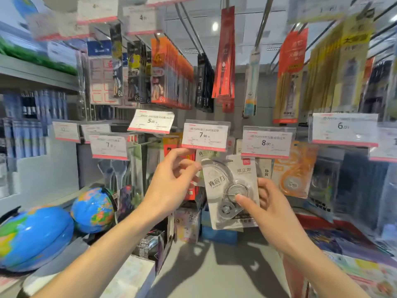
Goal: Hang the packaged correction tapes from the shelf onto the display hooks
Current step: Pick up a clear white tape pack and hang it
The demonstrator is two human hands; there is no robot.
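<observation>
A grey-white packaged correction tape (223, 179) is held upright in front of the display, just below the 7.90 price tag (205, 135). My right hand (264, 203) grips its lower right part, thumb on the clear blister, fingers behind the card. My left hand (174, 179) reaches up beside the pack's top left corner, its fingertips curled near the price tag's lower edge; whether it pinches the pack is unclear. The display hook behind the tag is hidden. More correction tape packs (293, 171) hang to the right under the 8.00 tag (267, 143).
Two blue globes (92, 209) sit on the shelf at lower left. Boxes and packs (187, 224) stand on the shelf below the hooks. Rows of hanging pen packs (171, 72) fill the upper display. Price tags (108, 146) stick out toward me on all sides.
</observation>
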